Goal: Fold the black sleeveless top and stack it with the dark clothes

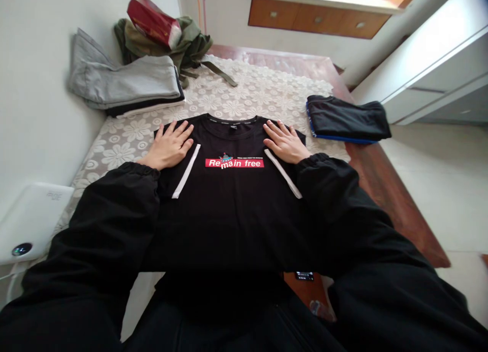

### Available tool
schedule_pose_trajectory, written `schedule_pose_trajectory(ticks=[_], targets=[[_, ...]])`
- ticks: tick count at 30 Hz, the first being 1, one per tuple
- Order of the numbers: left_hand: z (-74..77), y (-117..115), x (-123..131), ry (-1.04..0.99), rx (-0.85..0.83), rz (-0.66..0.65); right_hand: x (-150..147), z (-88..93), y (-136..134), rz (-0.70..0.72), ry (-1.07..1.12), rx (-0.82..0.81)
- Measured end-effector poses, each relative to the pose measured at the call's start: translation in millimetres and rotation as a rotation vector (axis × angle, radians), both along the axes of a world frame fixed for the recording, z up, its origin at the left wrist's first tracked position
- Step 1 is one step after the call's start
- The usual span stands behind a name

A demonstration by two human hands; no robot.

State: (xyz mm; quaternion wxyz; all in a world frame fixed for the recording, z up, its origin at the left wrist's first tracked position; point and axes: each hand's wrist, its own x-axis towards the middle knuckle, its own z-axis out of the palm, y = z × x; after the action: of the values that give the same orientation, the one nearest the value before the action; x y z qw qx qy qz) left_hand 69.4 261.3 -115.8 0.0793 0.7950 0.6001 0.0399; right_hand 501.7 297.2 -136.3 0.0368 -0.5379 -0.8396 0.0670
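A black T-shirt (232, 215) lies flat in front of me, its collar at the far side and a red "Remain free" print across the chest. Its sleeves are turned in over the body, each with a white stripe. My left hand (170, 145) rests flat on the left shoulder of the shirt, fingers spread. On the right shoulder lies my right hand (284, 141), palm down with the fingers stretched out. Neither hand grips the cloth. The shirt's near edge reaches the table's front, close to my body.
Folded grey trousers (125, 83) top a pile at the back left, beside a green backpack (190, 42) with a red bag (152, 19) on it. Folded dark clothes (348, 118) lie right. A white power bank (34, 220) is at left. A lace cloth (244, 93) covers the wooden table (400, 204).
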Motion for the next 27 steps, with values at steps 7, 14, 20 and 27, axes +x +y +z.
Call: schedule_pose_trajectory(ticks=[7, 14, 20, 27], targets=[[1.9, 0.4, -1.6, -0.006, -0.011, -0.013, 2.1, 2.1, -1.2, 0.048, -0.018, -0.014], [-1.4, 0.8, -2.2, -0.003, -0.013, 0.002, 3.6, -1.8, 0.1, 0.057, 0.027, -0.013], [0.5, -0.2, -0.9, 0.047, -0.018, 0.003, 3.1, 0.0, 0.9, 0.053, 0.005, -0.031], [1.2, -0.1, -2.0, -0.021, -0.024, 0.004, 3.0, -0.2, 1.2, 0.051, 0.009, -0.035]])
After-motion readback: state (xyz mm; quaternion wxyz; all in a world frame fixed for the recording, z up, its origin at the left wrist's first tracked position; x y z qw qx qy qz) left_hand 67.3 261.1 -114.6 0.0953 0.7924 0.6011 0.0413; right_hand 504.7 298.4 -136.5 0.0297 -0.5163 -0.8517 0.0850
